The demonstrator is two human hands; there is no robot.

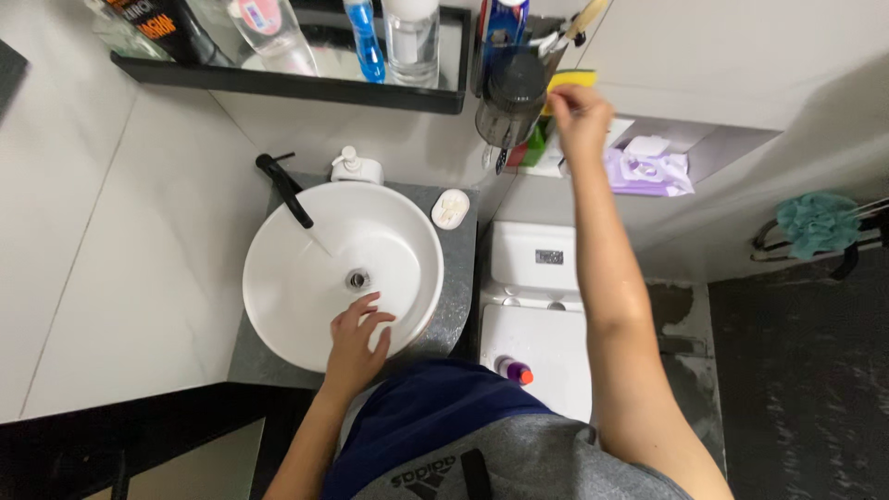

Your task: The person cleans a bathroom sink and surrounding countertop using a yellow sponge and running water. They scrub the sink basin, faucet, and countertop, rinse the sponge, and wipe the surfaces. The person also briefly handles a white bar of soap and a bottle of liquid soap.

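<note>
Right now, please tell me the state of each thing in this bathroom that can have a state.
Faucet: running, water falls into the basin.
Basin: drain open, not filled.
Toilet lid: closed, a small bottle lies on it.
Left hand: open, resting inside the basin.
Right hand: raised at the wall niche, pinching something yellow.

Grey counter (460, 306) — white basin (296, 306), soap pump (356, 168), soap dish (450, 208).
</note>
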